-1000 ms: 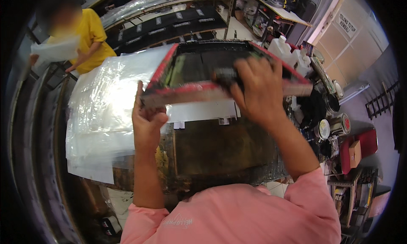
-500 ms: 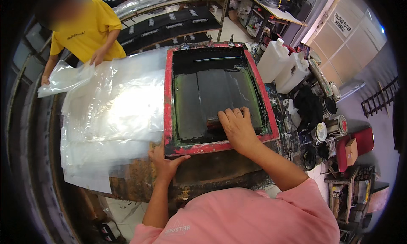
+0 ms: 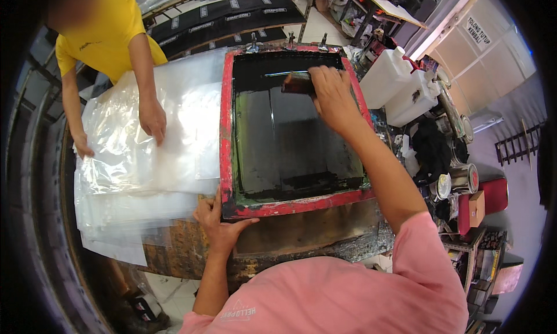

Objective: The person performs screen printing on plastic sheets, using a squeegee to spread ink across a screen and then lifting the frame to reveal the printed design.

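A screen printing frame [image 3: 227,142] with red, ink-stained rails lies on the worktable in front of me. Black ink streaks its dark mesh [image 3: 296,140], thickest along the far end and in patches near the front. My right hand [image 3: 335,96] grips a wooden-handled squeegee [image 3: 297,83] near the mesh's far end; the fingers hide its right part. At the near left corner, my left hand [image 3: 218,221] is closed round the frame, thumb along the front rail and fingers up the left side.
Left of the frame, clear plastic sheets [image 3: 130,177] lie stacked, with a yellow-shirted co-worker's hands [image 3: 154,122] over them. Hinge clamps [image 3: 291,41] stand at the frame's far edge. White jugs [image 3: 386,73], a black cloth [image 3: 429,151] and cans [image 3: 464,178] crowd the right side.
My right hand has carried the squeegee from the mesh's near end to its far end. My left hand stays at the corner. The co-worker's lifted sheet now lies on the stack.
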`<state>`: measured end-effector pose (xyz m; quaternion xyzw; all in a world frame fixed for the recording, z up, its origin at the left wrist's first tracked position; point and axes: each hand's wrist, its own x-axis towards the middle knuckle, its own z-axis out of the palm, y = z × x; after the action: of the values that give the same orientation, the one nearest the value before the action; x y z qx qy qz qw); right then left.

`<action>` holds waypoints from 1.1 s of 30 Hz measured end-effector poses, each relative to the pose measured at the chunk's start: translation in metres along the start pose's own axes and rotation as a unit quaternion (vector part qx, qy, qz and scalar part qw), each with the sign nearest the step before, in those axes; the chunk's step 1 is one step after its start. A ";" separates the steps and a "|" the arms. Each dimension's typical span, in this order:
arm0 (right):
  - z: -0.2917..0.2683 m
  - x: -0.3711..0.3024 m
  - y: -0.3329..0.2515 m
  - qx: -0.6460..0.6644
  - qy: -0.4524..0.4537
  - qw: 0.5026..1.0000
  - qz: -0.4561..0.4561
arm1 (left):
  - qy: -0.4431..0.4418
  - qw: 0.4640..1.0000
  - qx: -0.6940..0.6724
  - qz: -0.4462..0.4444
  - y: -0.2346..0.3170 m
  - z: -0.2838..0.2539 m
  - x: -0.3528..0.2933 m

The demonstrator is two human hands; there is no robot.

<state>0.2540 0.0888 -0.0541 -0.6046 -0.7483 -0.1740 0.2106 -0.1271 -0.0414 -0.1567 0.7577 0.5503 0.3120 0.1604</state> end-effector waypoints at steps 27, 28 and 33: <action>-0.107 -0.086 -0.082 0.052 -0.225 0.972 -0.036 | 0.011 0.998 -0.055 -0.019 0.000 -0.005 -0.003; -0.114 -0.096 -0.090 0.036 -0.208 0.977 -0.040 | 0.018 0.996 -0.086 -0.015 0.006 -0.006 -0.001; -0.157 -0.090 -0.116 0.032 -0.084 0.996 -0.010 | 0.094 0.910 -0.399 -0.067 0.055 -0.027 0.031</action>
<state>0.1734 -0.0913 0.0316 -0.6025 -0.7744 -0.1004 0.1649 -0.0976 -0.0344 -0.0951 0.5590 0.4420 0.5636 0.4178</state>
